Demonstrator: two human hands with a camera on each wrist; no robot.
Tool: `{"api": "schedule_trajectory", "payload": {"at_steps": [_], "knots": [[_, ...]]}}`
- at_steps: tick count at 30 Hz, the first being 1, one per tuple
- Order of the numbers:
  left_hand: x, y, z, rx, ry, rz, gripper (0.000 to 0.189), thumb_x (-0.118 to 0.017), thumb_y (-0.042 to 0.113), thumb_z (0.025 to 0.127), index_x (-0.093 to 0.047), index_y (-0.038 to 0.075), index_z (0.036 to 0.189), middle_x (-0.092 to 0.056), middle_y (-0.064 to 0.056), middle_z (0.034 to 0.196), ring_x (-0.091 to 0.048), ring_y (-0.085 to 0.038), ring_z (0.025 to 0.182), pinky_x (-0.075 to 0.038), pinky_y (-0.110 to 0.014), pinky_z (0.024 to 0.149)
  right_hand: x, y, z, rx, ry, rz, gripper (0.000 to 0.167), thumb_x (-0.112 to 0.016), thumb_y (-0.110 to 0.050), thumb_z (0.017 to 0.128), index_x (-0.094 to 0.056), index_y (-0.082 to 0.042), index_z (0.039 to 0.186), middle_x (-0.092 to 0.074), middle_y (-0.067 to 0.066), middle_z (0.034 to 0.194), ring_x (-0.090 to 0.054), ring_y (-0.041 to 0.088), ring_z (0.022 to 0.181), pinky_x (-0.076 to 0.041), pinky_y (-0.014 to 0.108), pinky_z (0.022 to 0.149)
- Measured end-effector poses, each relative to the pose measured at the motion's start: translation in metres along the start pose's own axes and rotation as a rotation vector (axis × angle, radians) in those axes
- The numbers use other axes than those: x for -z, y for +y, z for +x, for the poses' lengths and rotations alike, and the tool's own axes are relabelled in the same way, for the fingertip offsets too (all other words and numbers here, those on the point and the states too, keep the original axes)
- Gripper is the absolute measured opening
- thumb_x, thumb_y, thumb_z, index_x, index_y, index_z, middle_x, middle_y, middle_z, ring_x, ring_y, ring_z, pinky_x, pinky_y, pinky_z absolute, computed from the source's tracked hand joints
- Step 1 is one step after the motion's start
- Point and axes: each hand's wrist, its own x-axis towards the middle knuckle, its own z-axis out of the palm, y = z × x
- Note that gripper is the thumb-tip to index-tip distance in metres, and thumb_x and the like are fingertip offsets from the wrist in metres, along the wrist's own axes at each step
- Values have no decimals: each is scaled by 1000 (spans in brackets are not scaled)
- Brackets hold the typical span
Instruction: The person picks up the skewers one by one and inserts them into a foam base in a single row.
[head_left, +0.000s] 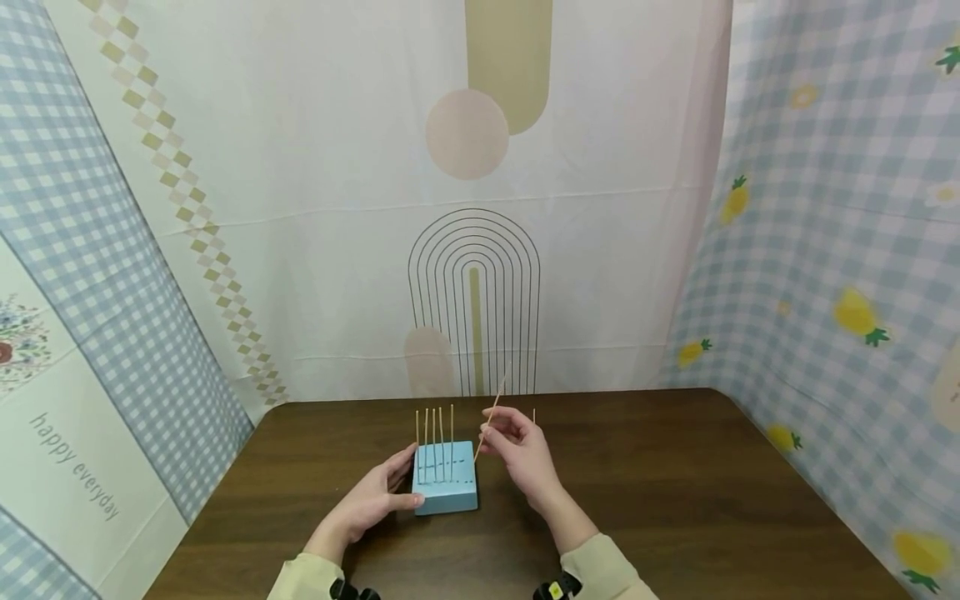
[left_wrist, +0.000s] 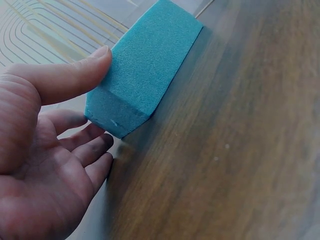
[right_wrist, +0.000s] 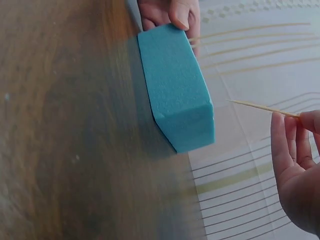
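A light blue foam block (head_left: 446, 503) sits on the table, with rows of small dark holes in its top. Several thin wooden skewers (head_left: 452, 429) stand upright in its left part. My left hand (head_left: 371, 500) holds the block at its left end, the thumb (left_wrist: 95, 62) on the near corner and the other fingers along the end face. Between thumb and fingertips, my right hand (head_left: 525, 454) pinches another skewer (right_wrist: 255, 106), tilted, its pointed lower end by the block's right edge. In the right wrist view that tip is apart from the block.
The dark brown wooden table (head_left: 675, 483) extends around both hands. Behind my right hand the top of one more thin stick (head_left: 534, 414) shows. A white patterned cloth (head_left: 337, 292) hangs at the back, with checked cloths (head_left: 810, 250) at the sides.
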Motion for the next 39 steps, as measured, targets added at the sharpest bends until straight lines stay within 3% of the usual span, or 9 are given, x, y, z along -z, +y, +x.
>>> {"api": "schedule_trajectory", "payload": {"at_steps": [6, 12, 24, 39], "knots": [[0, 0, 0, -6, 2, 5, 96, -82, 10, 93, -24, -5, 167, -22, -29, 172, -22, -49, 158, -21, -60, 126, -7, 0, -4, 25, -29, -61, 26, -75, -7, 101, -70, -3, 127, -70, 21, 111, -73, 34, 99, -62, 48, 92], [-1, 1, 0, -4, 6, 5, 96, -82, 11, 93, -24, -6, 167, -23, -29, 172, -23, -49, 158, -22, -60, 126, -13, -2, -7, 45, -61, -91, 25, -75, -8, 101, -72, -4, 125, -71, 17, 110, -71, 21, 96, -63, 40, 90], [-1, 1, 1, -14, 4, -2, 96, -82, 9, 92, -24, -7, 166, -22, -30, 172, -22, -49, 158, -20, -59, 126, -19, -1, -12, 108, -87, -223, 20, -75, -11, 102, -75, -8, 122, -74, 12, 106, -73, 23, 94, -63, 31, 85], [-2, 2, 0, 9, 9, -9, 95, -82, 11, 93, -24, -6, 167, -23, -30, 172, -22, -49, 158, -20, -60, 126, -20, 0, -13, 123, -101, -283, 23, -77, -13, 101, -75, -6, 123, -75, 8, 108, -71, 22, 98, -61, 28, 84]]}}
